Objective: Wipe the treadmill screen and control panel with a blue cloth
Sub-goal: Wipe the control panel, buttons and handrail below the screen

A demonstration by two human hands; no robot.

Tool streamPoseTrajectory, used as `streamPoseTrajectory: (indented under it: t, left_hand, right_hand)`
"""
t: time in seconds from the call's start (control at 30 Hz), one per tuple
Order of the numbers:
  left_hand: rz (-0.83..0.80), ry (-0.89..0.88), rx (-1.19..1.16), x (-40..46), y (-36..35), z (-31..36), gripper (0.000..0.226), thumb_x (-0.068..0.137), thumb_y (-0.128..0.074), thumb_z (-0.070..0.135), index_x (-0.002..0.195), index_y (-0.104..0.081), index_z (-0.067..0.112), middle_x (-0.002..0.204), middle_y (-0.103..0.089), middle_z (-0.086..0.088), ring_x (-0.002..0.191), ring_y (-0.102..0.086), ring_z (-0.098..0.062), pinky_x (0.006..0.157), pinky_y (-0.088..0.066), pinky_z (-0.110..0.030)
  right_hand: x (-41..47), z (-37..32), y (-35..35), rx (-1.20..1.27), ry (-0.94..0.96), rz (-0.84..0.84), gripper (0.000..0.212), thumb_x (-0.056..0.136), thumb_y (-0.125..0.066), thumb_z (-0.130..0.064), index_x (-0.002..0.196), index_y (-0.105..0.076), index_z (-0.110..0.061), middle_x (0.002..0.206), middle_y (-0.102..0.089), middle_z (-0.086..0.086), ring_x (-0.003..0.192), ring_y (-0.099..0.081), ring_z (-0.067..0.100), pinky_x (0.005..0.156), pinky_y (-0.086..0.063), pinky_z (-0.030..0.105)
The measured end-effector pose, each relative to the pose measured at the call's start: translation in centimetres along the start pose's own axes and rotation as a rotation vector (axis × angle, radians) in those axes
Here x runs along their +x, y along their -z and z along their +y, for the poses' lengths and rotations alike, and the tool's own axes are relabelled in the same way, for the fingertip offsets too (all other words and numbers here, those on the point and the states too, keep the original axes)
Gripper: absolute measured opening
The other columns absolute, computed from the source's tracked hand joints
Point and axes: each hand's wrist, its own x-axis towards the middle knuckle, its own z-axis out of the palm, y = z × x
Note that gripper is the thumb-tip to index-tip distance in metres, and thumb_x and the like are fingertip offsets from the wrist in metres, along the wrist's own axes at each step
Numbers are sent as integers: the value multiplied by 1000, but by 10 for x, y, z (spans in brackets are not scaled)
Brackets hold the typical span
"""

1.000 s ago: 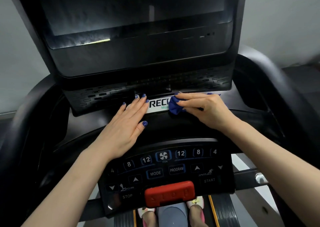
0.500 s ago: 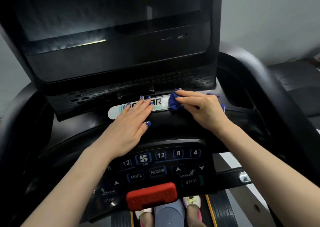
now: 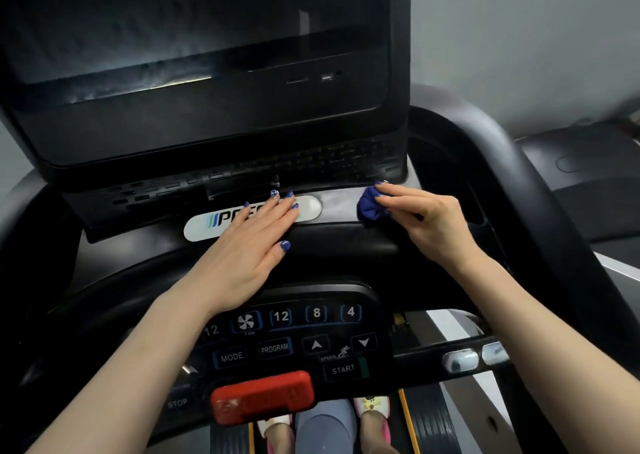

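The dark treadmill screen [image 3: 194, 38] fills the top of the view. Below it a ledge carries a white logo plate [image 3: 202, 227]. My left hand [image 3: 249, 246] lies flat on the ledge, fingers straight over the plate's right half. My right hand [image 3: 426, 221] holds a bunched blue cloth [image 3: 370, 208] against the ledge, right of the plate and under the screen housing's right corner. The control panel [image 3: 294, 336] with lit buttons sits lower down, between my forearms.
A red safety key block [image 3: 263, 400] sits at the panel's bottom edge. Curved black handrails [image 3: 519, 190] run down both sides. Metal grip sensors [image 3: 460, 360] lie on the right bar. My feet [image 3: 372, 415] stand on the belt below.
My right hand has slid the blue cloth to the right along the ledge, off the logo plate. My left hand has stayed flat on the plate. The view has shifted right.
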Motion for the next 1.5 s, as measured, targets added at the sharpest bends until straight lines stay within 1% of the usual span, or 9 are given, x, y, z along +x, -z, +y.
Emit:
streamPoseTrajectory:
  t: [0.2,0.53,0.63,0.73,0.93,1.1,1.2,1.33,1.5]
  left_hand:
    - [1,32,24,-1,1,4,63,97,-13,51,157,-13,33,164,-1,23,148,9,9,121,12,-21]
    - [10,34,31,-1,1,3,60,98,-17,48,156,-16,33,164,-5,21,149,5,7,124,6,-26]
    - [12,28,33,-2,1,1,60,99,-17,48,157,-17,32,164,-6,21,150,5,6,125,4,-29]
    - [9,25,36,-1,1,1,61,99,-15,50,157,-16,32,164,-5,19,149,6,7,124,6,-27]
    - [15,10,52,-1,1,1,66,96,-11,54,157,-15,28,164,-2,18,147,9,10,120,12,-18]
    - [65,-14,30,0,-4,-3,70,96,-11,55,158,-21,24,163,-4,18,148,8,10,118,13,-16]
    - [178,13,-53,-13,2,-3,62,100,-21,48,157,-24,21,163,-9,16,149,3,6,118,9,-16]
    - [304,9,-66,-54,9,-18,62,101,-22,48,156,-23,20,163,-12,13,150,1,5,120,6,-18]
    - [336,61,-29,-118,4,-51,61,102,-23,46,156,-21,18,166,-12,9,152,0,-1,124,0,-29]
  right_hand:
    - [-10,10,10,7,30,-52,25,86,-68,4,108,-75,-4,123,-64,0,115,-61,8,104,-42,14]
    - [-11,36,21,-48,-49,33,26,85,-66,9,105,-76,-4,121,-65,1,113,-61,5,103,-42,13]
    - [-10,39,26,-68,-66,52,25,84,-66,9,104,-76,-2,118,-68,7,111,-61,5,103,-42,12]
    - [3,37,19,-44,-108,76,25,86,-62,7,105,-76,-1,117,-69,12,111,-59,4,102,-42,11]
    - [-18,27,24,-66,-177,94,29,84,-65,12,108,-75,-2,118,-66,0,113,-60,6,103,-42,12]
    - [-34,12,27,-121,-238,118,28,84,-65,12,107,-75,-2,118,-68,6,109,-65,10,102,-46,17]
    - [-31,0,26,-139,-313,152,26,86,-64,10,106,-75,-3,116,-71,10,106,-68,16,99,-46,12]
    - [-31,-35,17,-89,-379,204,26,88,-63,8,107,-75,-4,116,-71,8,106,-63,3,99,-45,11]
    - [-31,-102,-15,47,-344,282,26,89,-62,8,110,-73,-3,117,-70,7,107,-65,4,99,-48,17]
